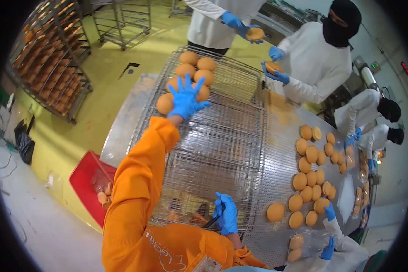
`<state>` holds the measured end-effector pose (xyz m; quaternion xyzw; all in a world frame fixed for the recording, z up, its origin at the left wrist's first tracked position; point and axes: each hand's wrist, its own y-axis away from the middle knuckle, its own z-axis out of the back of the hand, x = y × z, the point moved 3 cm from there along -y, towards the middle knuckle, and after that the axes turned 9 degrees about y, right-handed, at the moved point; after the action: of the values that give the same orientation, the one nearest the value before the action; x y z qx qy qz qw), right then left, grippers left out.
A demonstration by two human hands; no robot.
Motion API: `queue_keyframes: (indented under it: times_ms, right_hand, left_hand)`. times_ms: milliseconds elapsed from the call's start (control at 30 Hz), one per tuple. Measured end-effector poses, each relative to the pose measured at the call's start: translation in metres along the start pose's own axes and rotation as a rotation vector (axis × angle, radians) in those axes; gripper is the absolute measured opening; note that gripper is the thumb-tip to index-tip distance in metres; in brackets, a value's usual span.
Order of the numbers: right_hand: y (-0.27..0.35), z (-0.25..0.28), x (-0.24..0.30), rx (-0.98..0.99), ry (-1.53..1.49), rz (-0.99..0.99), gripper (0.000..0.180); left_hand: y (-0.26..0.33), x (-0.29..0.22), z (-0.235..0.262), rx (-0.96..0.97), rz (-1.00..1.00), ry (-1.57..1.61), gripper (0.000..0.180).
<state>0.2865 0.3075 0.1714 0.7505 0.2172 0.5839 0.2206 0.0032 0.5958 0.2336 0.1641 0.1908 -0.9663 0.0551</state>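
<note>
My left hand [186, 100], in a blue glove, reaches far over the wire rack [204, 149] with its fingers spread. It lies over round golden-brown buns [185, 70] grouped at the rack's far left end; some of them are partly hidden beneath it. Close to my body, by the rack's near edge, my right hand [227, 215] is gloved too and closed around a thin dark stick-like tool [210, 222]. What kind of tool it is I cannot make out.
Many buns [306, 192] lie on the metal table [258, 245] to the right. Co-workers [303, 63] handle buns along its far and right sides. A red bin [88, 181] with bun pieces stands left, and a loaded rack trolley [54, 63] at far left.
</note>
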Motion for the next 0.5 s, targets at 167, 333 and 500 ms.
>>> queue_keyframes:
  times_ms: [167,333,500]
  right_hand:
    - [-0.002,0.031,0.001,-0.033,-0.125,-0.024,0.032]
    - [-0.007,0.046,0.005,-0.123,-0.116,-0.094,0.034]
    - [-0.01,0.029,0.012,-0.059,-0.141,-0.032,0.031]
  left_hand:
    - [-0.06,0.053,-0.045,0.315,0.254,-0.048,0.076]
    - [-0.016,0.048,-0.051,0.212,0.126,-0.016,0.067]
    - [0.068,0.037,-0.022,0.258,-0.071,-0.056,0.064]
